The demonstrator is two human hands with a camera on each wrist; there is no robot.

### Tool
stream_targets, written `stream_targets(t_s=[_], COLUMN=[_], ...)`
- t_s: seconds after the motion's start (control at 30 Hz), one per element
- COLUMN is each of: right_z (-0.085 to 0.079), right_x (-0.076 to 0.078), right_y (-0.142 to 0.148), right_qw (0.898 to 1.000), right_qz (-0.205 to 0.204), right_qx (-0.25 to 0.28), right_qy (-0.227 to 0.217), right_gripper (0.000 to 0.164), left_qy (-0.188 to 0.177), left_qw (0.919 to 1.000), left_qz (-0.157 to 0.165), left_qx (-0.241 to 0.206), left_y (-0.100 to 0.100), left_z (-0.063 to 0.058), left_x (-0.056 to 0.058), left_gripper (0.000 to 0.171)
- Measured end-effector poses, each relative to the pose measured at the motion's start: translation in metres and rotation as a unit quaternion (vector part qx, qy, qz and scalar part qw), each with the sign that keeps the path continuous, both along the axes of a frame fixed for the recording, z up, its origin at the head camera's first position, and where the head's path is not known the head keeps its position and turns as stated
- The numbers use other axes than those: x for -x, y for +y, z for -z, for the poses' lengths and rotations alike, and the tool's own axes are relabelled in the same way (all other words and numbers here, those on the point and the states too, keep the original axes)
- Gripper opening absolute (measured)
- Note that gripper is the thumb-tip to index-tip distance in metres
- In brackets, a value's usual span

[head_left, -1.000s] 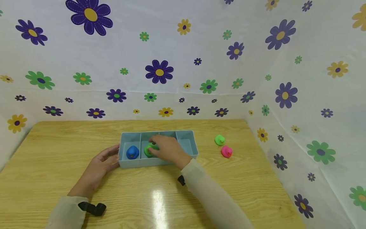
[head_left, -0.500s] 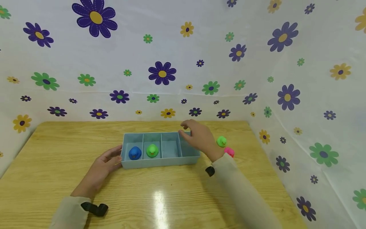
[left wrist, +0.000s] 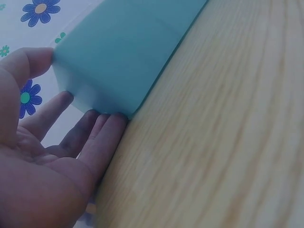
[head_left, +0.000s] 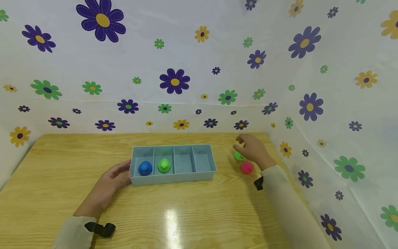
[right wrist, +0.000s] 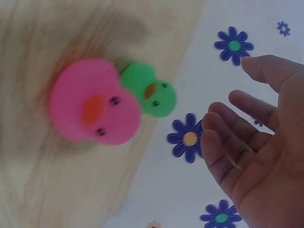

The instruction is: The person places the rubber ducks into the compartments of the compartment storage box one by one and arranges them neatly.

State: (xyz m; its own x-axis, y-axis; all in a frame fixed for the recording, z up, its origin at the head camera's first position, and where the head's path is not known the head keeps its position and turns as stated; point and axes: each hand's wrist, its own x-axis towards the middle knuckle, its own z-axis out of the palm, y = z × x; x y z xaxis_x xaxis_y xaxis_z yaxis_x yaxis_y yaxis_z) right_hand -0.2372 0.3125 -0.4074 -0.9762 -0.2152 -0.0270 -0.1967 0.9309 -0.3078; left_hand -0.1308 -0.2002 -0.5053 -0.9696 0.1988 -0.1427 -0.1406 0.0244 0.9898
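A pale blue divided tray [head_left: 172, 178] lies on the wooden table, a blue rubber duck [head_left: 145, 168] in its leftmost compartment. Beside that, in the second compartment, sits a green rubber duck [head_left: 164, 165]. My left hand [head_left: 109, 183] touches the tray's left end; in the left wrist view its fingertips [left wrist: 114, 124] rest against the end wall [left wrist: 85, 90]. At right, my right hand [head_left: 255, 150] hovers over a loose green rubber duck [head_left: 238, 156], fingers loosely bent and holding nothing. A pink rubber duck [right wrist: 95, 104] sits just in front of that green one.
The tray's third compartment [head_left: 184, 163] and rightmost compartment [head_left: 203, 162] show bare floors. Behind the wooden table [head_left: 186, 214] and along its right side hangs a white flowered cloth [head_left: 217, 45].
My right hand has let go of the green duck in the second compartment and moved right, past the tray, to above the loose ducks. The left hand stays at the tray's end.
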Motion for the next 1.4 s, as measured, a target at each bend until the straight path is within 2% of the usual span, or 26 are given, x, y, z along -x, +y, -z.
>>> stream_targets(t_s=[0.2,0.4,0.77,1.17,1.4], right_z=[0.01,0.013,0.023,0.029,0.029], right_x=[-0.007,-0.012,-0.014,-0.017,-0.019], right_y=[0.016,0.024,0.031,0.031,0.031], right_qw=[0.999,0.998,0.999,0.999,0.999], right_qz=[0.002,0.001,0.011,0.005,0.014], right_qx=[-0.019,-0.01,-0.006,0.02,0.027], right_qy=[-0.043,-0.056,-0.053,-0.037,-0.021], right_gripper=[0.041,0.036,0.029,0.023,0.03], left_qy=[-0.007,-0.012,-0.004,-0.012,-0.009], left_qw=[1.0,0.9999,0.9999,0.9998,0.9998], left_qz=[0.0,-0.003,-0.002,-0.005,-0.007], left_qx=[0.004,0.007,0.009,0.014,0.014], left_y=[0.0,0.0,0.001,0.001,0.0], left_z=[0.001,0.0,-0.002,-0.005,-0.002], left_x=[0.0,-0.002,-0.003,-0.002,-0.001], left_gripper=[0.066,0.066,0.066,0.066,0.065])
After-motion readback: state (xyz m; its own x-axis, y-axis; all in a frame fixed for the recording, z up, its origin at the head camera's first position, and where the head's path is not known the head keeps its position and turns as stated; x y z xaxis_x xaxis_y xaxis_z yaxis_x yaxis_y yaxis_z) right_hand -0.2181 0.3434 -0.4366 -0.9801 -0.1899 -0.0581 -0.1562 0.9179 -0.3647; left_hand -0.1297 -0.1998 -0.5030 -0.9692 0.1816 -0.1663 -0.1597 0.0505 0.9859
